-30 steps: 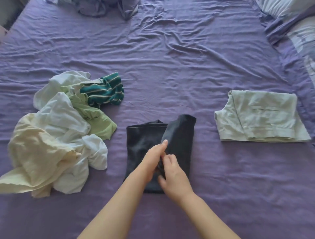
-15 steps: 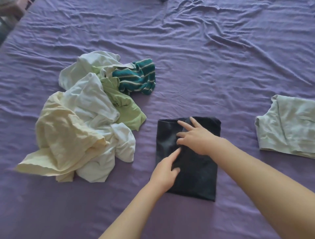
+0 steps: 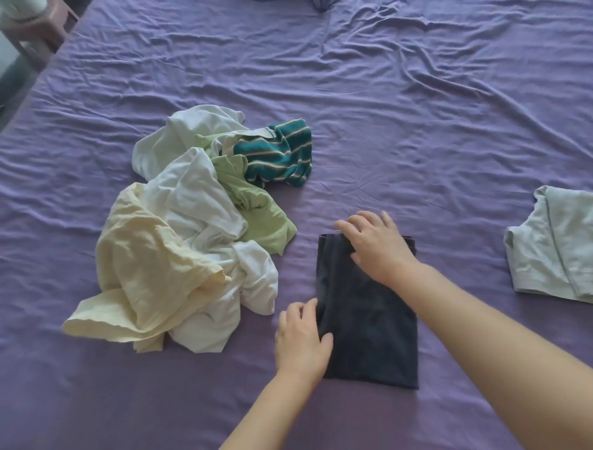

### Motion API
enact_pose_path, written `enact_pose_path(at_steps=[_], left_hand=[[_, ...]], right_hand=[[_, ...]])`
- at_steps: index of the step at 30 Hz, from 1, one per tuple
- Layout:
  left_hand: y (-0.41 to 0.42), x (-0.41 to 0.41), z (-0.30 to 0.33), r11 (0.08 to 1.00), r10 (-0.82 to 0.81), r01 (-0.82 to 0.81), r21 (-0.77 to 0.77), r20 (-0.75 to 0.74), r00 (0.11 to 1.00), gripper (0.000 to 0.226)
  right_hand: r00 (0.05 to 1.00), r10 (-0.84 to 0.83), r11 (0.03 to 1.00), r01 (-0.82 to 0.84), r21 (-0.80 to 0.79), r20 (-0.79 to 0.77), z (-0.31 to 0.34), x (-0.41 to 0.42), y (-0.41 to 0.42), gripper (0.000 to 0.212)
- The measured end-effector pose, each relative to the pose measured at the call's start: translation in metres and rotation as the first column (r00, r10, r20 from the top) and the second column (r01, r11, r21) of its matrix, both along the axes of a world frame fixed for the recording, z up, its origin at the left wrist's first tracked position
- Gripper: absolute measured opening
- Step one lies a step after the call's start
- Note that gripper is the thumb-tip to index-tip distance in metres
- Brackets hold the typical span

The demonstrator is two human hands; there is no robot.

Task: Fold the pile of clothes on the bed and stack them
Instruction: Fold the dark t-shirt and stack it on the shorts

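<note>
A dark navy garment, folded into a narrow rectangle, lies on the purple bed sheet in front of me. My left hand is at its left edge, thumb on top of the fabric and fingers curled at the edge, pinching it. My right hand lies across the garment's far end with fingers spread, pressing it down. To the left sits the unfolded pile of clothes: pale yellow, white and light green pieces, plus a teal striped one. A folded pale grey-green garment lies at the right edge.
The bed's left edge runs diagonally at the upper left, with a pinkish piece of furniture beyond it. A bit of blue fabric shows at the top edge. Wrinkled bare sheet spreads across the far half of the bed.
The flap of the dark garment has been laid flat. My right hand moved to its far end and my left hand slid to its left edge. The view shifted left.
</note>
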State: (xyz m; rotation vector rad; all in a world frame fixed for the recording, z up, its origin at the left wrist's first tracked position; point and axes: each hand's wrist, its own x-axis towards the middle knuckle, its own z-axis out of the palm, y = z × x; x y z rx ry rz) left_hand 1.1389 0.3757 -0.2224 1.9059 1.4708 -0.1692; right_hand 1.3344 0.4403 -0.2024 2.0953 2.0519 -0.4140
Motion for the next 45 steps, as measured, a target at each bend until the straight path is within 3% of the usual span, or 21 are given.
enact_pose_path(at_steps=[4, 8, 12, 15, 17, 19, 24, 31, 35, 42, 45], left_hand=[[0.017, 0.009, -0.007, 0.98, 0.14, -0.129, -0.152, 0.061, 0.988, 0.082], [0.037, 0.032, -0.015, 0.874, 0.428, -0.354, -0.332, 0.182, 0.885, 0.084], [0.047, 0.05, -0.018, 0.747, 0.612, -0.495, -0.444, 0.167, 0.773, 0.081], [0.049, 0.054, -0.021, 0.633, 0.72, -0.521, -0.573, 0.189, 0.667, 0.069], [0.048, 0.058, -0.016, 0.589, 0.754, -0.493, -0.64, 0.217, 0.62, 0.045], [0.045, 0.061, -0.011, 0.589, 0.759, -0.458, -0.666, 0.26, 0.597, 0.024], [0.033, 0.086, 0.01, 0.68, 0.679, -0.357, -0.641, 0.365, 0.637, 0.019], [0.012, 0.194, 0.048, 0.746, 0.572, -0.211, -0.632, 0.445, 0.689, 0.019], [-0.004, 0.276, 0.068, 0.808, 0.451, -0.094, -0.582, 0.507, 0.735, 0.018], [-0.015, 0.395, 0.07, 0.88, 0.217, 0.096, -0.465, 0.574, 0.789, 0.026], [-0.02, 0.433, 0.06, 0.891, 0.186, 0.113, -0.44, 0.581, 0.792, 0.022]], right_hand=[[0.911, -0.402, 0.916, 0.4, -0.047, -0.09, -0.019, 0.003, -0.051, 0.081], [0.631, -0.726, 0.681, 0.717, -0.152, -0.274, -0.03, 0.005, -0.106, 0.087], [0.415, -0.807, 0.528, 0.826, -0.197, -0.42, -0.045, 0.005, -0.126, 0.079], [0.297, -0.814, 0.468, 0.844, -0.261, -0.5, -0.049, 0.008, -0.123, 0.049], [0.307, -0.783, 0.5, 0.828, -0.253, -0.541, -0.049, 0.009, -0.122, 0.031], [0.333, -0.746, 0.539, 0.81, -0.23, -0.577, -0.047, 0.011, -0.123, 0.029], [0.364, -0.644, 0.61, 0.775, -0.165, -0.673, -0.027, 0.045, -0.135, 0.031], [0.426, -0.546, 0.647, 0.761, -0.04, -0.721, 0.025, 0.171, -0.167, 0.03], [0.437, -0.582, 0.598, 0.802, 0.004, -0.686, 0.049, 0.247, -0.193, 0.029], [0.324, -0.648, 0.422, 0.906, 0.029, -0.689, 0.049, 0.338, -0.239, 0.025], [0.333, -0.669, 0.376, 0.923, 0.084, -0.665, 0.042, 0.367, -0.247, 0.028]])
